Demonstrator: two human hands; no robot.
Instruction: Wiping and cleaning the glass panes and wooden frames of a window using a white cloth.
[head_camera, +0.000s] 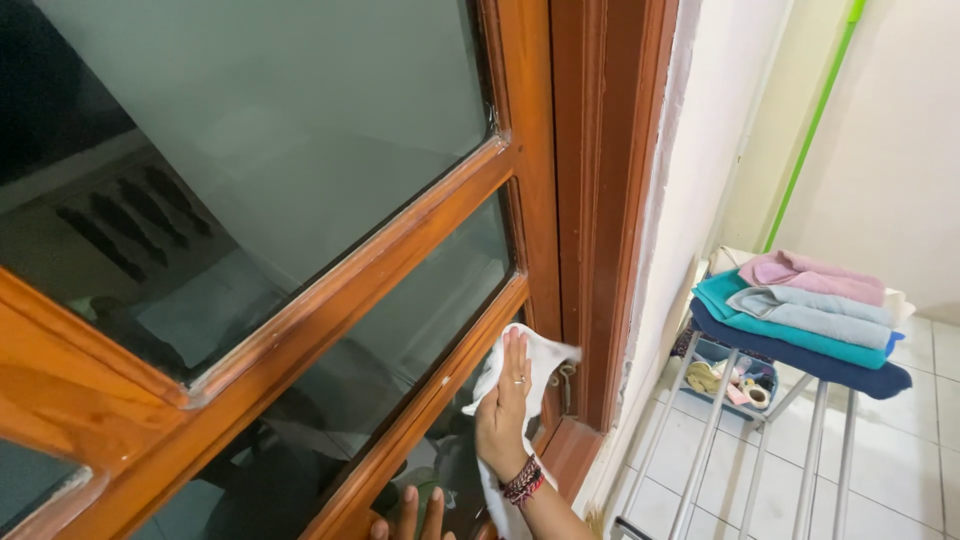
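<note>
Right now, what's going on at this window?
A person presses a white cloth flat against a lower glass pane of a wooden-framed window with the right hand, which wears a ring and beaded bracelets. The left hand rests on the frame at the bottom edge of the view. To the right, folded towels are stacked on a metal rack over a tiled floor.

The right hand lies flat on a cloth against the lowest pane of the window frame. The left hand rests below it. Right of the frame, beyond the wall, folded towels lie stacked on a rack, a basket beneath them.
</note>
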